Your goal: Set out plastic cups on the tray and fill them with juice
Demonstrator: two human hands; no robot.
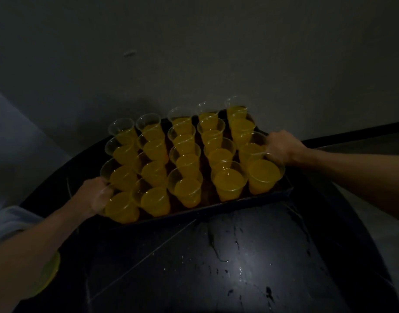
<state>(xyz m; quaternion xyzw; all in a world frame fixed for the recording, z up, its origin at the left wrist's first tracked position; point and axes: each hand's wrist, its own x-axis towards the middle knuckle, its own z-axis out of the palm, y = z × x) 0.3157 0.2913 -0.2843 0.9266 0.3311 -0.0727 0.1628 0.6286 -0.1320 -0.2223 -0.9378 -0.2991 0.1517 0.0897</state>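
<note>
1. Head view: every plastic cup (186,188) we can see on the tray (216,208) holds orange juice (264,170), so setting out and filling look done.
2. Our left grip (97,196) and right grip (281,144) each curl round a short edge of the tray, over the dark, spattered counter (239,256).
3. We judge that only carrying is left. We cannot tell whether the tray is lifted.

Left hand (96,195), right hand (282,145): bare, as are both forearms. Left upper arm carries a pale grey-blue short sleeve (13,219), loose hem. Right arm bare to frame edge. Yellow patch (48,274) under left forearm; dim, cannot tell what.
</note>
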